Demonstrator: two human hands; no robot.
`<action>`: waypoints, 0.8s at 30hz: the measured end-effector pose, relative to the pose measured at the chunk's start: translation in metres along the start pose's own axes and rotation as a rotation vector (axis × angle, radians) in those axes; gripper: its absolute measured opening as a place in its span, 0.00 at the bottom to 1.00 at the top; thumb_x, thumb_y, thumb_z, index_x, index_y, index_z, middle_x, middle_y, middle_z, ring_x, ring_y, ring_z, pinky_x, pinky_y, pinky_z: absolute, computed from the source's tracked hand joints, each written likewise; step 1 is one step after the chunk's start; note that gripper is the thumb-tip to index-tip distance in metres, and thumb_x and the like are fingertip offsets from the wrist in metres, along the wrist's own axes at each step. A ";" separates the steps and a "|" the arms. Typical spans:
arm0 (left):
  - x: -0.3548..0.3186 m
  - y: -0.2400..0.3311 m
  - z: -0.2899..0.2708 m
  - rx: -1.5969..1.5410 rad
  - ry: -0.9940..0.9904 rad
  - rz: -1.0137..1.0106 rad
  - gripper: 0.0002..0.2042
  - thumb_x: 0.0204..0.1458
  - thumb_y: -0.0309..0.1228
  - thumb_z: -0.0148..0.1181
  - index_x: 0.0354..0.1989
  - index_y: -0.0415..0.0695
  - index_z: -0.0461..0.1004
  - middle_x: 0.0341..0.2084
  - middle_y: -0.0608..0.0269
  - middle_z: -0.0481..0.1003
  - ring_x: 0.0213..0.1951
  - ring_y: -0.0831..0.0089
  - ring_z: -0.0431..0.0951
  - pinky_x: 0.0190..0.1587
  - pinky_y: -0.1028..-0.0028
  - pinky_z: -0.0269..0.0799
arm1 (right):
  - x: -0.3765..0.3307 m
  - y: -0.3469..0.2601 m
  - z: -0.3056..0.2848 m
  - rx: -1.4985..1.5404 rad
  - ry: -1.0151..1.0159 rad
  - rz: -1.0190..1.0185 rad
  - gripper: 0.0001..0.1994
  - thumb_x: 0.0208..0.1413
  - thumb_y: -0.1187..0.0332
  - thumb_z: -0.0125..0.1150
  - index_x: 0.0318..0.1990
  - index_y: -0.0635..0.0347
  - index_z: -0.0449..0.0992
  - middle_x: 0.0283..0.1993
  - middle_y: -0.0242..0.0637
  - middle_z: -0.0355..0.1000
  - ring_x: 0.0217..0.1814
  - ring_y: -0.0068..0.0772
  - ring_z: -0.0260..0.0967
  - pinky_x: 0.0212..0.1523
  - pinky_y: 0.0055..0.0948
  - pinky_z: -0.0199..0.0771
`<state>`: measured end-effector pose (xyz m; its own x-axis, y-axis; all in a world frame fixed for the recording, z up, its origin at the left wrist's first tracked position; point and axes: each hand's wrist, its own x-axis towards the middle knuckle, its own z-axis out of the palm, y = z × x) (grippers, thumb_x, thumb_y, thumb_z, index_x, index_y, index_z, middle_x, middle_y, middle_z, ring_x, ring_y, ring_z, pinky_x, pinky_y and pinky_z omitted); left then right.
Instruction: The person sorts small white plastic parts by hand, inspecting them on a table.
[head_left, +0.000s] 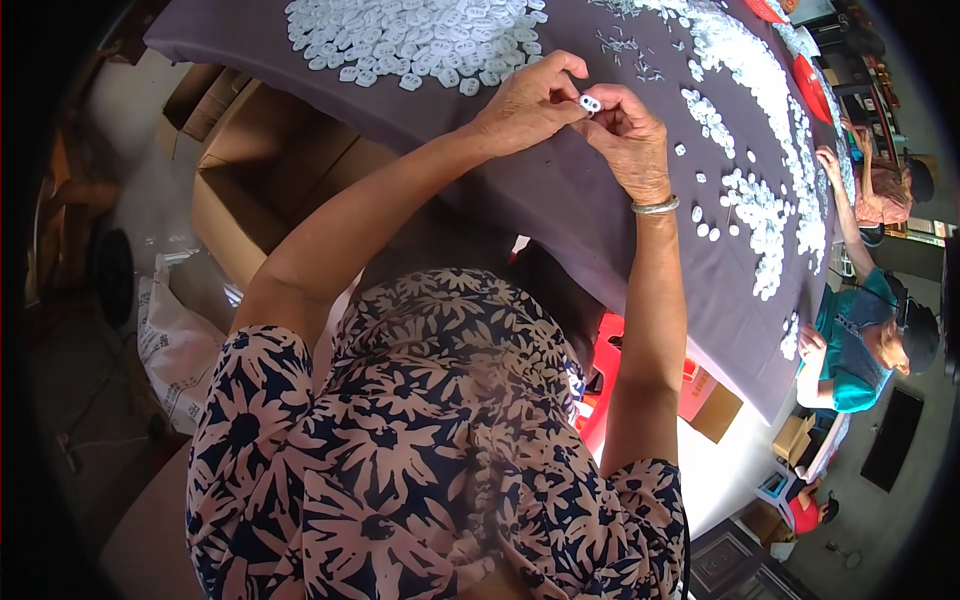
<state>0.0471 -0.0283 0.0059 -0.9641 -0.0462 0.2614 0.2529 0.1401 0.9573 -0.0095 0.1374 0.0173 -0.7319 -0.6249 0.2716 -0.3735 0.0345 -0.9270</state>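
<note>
Both my hands meet over the near edge of the dark cloth-covered table. Between their fingertips is a small white plastic piece with two dark holes in its face. My left hand pinches it from the left, thumb and forefinger closed on it. From the other side my right hand, with a bracelet at the wrist, grips it between thumb and curled fingers. Beyond my left hand lies a big heap of flat white pieces. Thin, pin-like slivers are scattered on the cloth past my right hand.
More small white pieces spread along the right of the table, near a red bowl. An opened cardboard box and a white sack stand at the left. Across the table a co-worker in a teal top reaches over it.
</note>
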 end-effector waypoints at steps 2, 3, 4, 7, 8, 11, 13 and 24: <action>0.000 -0.002 0.001 -0.016 -0.007 0.005 0.17 0.49 0.23 0.56 0.48 0.41 0.64 0.26 0.69 0.73 0.31 0.82 0.71 0.35 0.79 0.66 | 0.000 0.000 0.001 -0.065 0.028 -0.030 0.14 0.45 0.86 0.62 0.40 0.62 0.75 0.34 0.22 0.69 0.31 0.09 0.63 0.31 0.11 0.66; 0.001 -0.004 0.001 -0.051 0.001 0.024 0.16 0.49 0.25 0.57 0.47 0.41 0.64 0.25 0.68 0.73 0.29 0.81 0.71 0.33 0.78 0.67 | 0.000 0.000 0.001 -0.066 0.029 -0.032 0.14 0.45 0.86 0.62 0.40 0.62 0.75 0.34 0.22 0.69 0.31 0.09 0.63 0.31 0.11 0.66; 0.001 -0.006 0.002 -0.087 0.008 0.042 0.16 0.48 0.26 0.58 0.46 0.42 0.65 0.25 0.66 0.73 0.27 0.80 0.70 0.30 0.77 0.67 | 0.000 0.001 0.002 -0.068 0.044 -0.039 0.14 0.45 0.86 0.62 0.40 0.62 0.75 0.34 0.22 0.69 0.30 0.09 0.62 0.30 0.11 0.65; 0.000 0.001 0.000 -0.038 -0.006 0.034 0.15 0.49 0.26 0.57 0.46 0.41 0.66 0.26 0.66 0.73 0.28 0.80 0.71 0.30 0.78 0.67 | 0.000 -0.003 0.004 -0.099 0.070 -0.062 0.14 0.44 0.85 0.63 0.39 0.62 0.75 0.34 0.21 0.69 0.29 0.08 0.61 0.29 0.10 0.64; -0.001 0.003 -0.001 -0.038 -0.009 0.036 0.15 0.49 0.26 0.57 0.46 0.41 0.66 0.26 0.66 0.73 0.28 0.80 0.71 0.30 0.78 0.67 | -0.001 -0.005 0.004 -0.127 0.079 -0.078 0.14 0.44 0.85 0.63 0.39 0.61 0.75 0.34 0.21 0.69 0.28 0.08 0.60 0.28 0.10 0.63; -0.001 0.008 -0.003 -0.103 -0.020 -0.032 0.16 0.52 0.25 0.55 0.50 0.42 0.66 0.28 0.70 0.73 0.31 0.83 0.69 0.34 0.80 0.67 | 0.001 -0.004 0.004 -0.146 0.100 -0.136 0.14 0.43 0.85 0.63 0.38 0.61 0.75 0.34 0.21 0.68 0.27 0.08 0.58 0.27 0.11 0.62; 0.000 0.012 -0.006 -0.163 -0.045 -0.102 0.17 0.52 0.26 0.56 0.51 0.42 0.66 0.29 0.69 0.74 0.31 0.83 0.70 0.33 0.81 0.67 | 0.001 -0.003 0.004 -0.162 0.108 -0.153 0.14 0.43 0.85 0.64 0.38 0.61 0.75 0.34 0.21 0.68 0.26 0.09 0.58 0.27 0.11 0.62; 0.003 -0.003 0.001 -0.072 0.019 -0.017 0.17 0.52 0.25 0.58 0.50 0.40 0.65 0.29 0.66 0.76 0.31 0.82 0.72 0.34 0.80 0.68 | -0.001 -0.019 0.012 -0.502 0.139 -0.188 0.15 0.41 0.79 0.68 0.39 0.60 0.74 0.31 0.28 0.68 0.22 0.16 0.61 0.24 0.17 0.65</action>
<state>0.0436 -0.0281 0.0032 -0.9669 -0.0671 0.2463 0.2419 0.0674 0.9679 0.0049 0.1284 0.0313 -0.6817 -0.5488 0.4838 -0.7061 0.3205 -0.6314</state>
